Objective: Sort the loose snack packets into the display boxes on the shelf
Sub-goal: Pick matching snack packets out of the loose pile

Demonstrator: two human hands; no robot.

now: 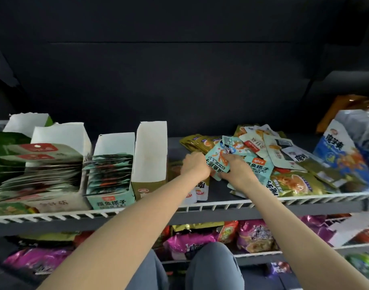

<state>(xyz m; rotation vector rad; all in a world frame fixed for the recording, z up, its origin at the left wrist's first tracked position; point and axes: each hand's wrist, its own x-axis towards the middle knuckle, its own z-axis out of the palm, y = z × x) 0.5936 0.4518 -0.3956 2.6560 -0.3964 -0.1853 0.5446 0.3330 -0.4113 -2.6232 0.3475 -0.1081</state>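
Hidden: fingers of the left hand [195, 165] curl out of sight behind teal packets [218, 162]; lower-shelf bags blurred.
Hands: left hand and right hand [236, 170] together clamp the teal packets, at the edge of the loose pile [284, 155] on the shelf [200, 206].
Boxes: teal display box [110, 174] packed with teal packets; tall box [150, 155] beside it, contents unseen; leftmost box [54, 164] stacked full.
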